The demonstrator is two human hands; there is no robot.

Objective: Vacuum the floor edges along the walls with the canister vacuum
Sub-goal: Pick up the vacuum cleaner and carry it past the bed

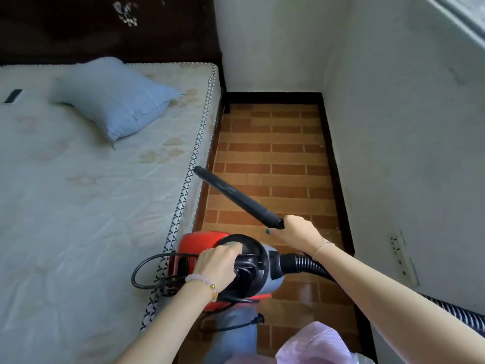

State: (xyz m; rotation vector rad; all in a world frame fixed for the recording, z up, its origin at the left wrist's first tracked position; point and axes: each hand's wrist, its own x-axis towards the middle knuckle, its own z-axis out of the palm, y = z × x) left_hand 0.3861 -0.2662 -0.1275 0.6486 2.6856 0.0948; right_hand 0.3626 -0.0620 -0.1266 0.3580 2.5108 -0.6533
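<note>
Both hands grip; our left hand (215, 266) curls round the red canister vacuum (194, 241), near, beside the mattress (78, 193); our right hand (296, 235) clasps its black nozzle (236, 197), angled far-left over the brick-patterned floor (275, 158).

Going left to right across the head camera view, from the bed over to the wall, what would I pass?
In order: blue pillow → black vacuum nozzle → dark skirting board → wall socket.
</note>
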